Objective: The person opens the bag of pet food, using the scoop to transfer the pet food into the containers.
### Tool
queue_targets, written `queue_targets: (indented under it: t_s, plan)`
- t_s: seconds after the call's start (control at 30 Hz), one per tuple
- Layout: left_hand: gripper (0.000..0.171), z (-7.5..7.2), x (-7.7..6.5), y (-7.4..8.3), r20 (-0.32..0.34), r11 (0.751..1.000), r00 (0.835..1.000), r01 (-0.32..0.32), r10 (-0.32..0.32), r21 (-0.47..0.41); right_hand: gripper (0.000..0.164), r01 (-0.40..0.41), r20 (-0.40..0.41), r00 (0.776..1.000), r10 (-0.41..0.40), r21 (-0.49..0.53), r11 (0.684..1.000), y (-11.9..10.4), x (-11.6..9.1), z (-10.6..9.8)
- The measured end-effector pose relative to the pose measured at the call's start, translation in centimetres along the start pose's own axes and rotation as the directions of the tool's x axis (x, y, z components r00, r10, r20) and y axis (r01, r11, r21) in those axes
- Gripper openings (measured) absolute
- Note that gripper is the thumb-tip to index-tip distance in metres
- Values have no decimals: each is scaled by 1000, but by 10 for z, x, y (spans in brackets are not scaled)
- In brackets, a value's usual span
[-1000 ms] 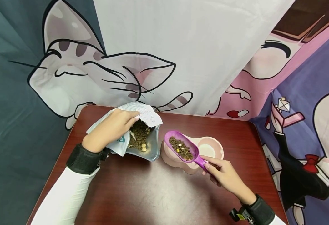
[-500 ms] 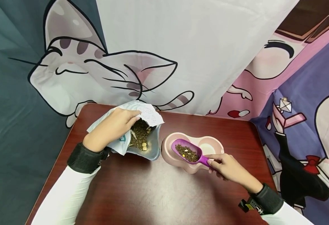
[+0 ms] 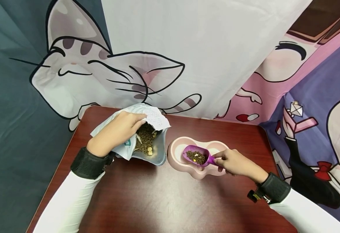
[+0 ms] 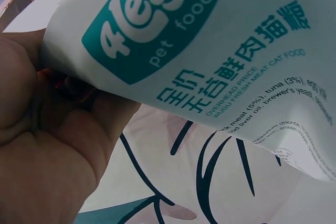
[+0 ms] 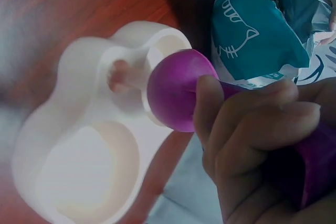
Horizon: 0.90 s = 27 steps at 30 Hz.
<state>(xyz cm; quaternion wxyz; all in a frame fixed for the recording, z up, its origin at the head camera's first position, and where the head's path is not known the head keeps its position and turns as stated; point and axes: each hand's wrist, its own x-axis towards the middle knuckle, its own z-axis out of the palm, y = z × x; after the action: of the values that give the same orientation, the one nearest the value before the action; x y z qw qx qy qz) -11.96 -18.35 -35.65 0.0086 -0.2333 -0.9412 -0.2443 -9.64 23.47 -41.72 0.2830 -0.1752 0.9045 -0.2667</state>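
Note:
A purple scoop (image 3: 199,156) with brown kibble in it hovers over the pink double pet bowl (image 3: 177,166); my right hand (image 3: 235,164) grips its handle. In the right wrist view the fingers curl round the handle (image 5: 226,88), and the scoop's underside covers part of one bowl hollow. On the left, my left hand (image 3: 120,129) pinches the top edge of the white and teal cat food bag (image 3: 126,149), holding its mouth wide. Kibble (image 3: 145,137) shows inside. The left wrist view has the bag's printed side (image 4: 184,51) close up.
Both bowl and bag stand on a dark red-brown table (image 3: 164,200). The bag sits against a grey-blue see-through tub wall (image 3: 159,149), just left of the bowl. A cartoon-printed cloth (image 3: 205,58) hangs behind the table's far edge.
My right hand has moved the scoop right and lower, from the bowl's left part to over its middle. Kibble remains in the scoop. My left hand keeps its hold on the bag.

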Motion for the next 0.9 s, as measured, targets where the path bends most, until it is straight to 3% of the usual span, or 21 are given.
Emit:
queue_targets:
  t_s: [0.2,0.43,0.73,0.9]
  plan:
    - [18,1,1,1,-4,1000,1000,-8,8,6,20,18,20,1000,-16,-101,995,-11,10,-10]
    - [23,0,0,0,-7,1000,1000,-15,15,2,21,75,16,997,-73,-196,978,-19,17,-13]
    - [27,2,0,-2,-5,1000,1000,-10,10,2,23,107,-18,993,-120,-332,937,-29,22,-17]
    - [25,2,0,-3,-10,1000,1000,-8,8,-1,16,153,-37,982,-183,-400,904,-33,20,-16]
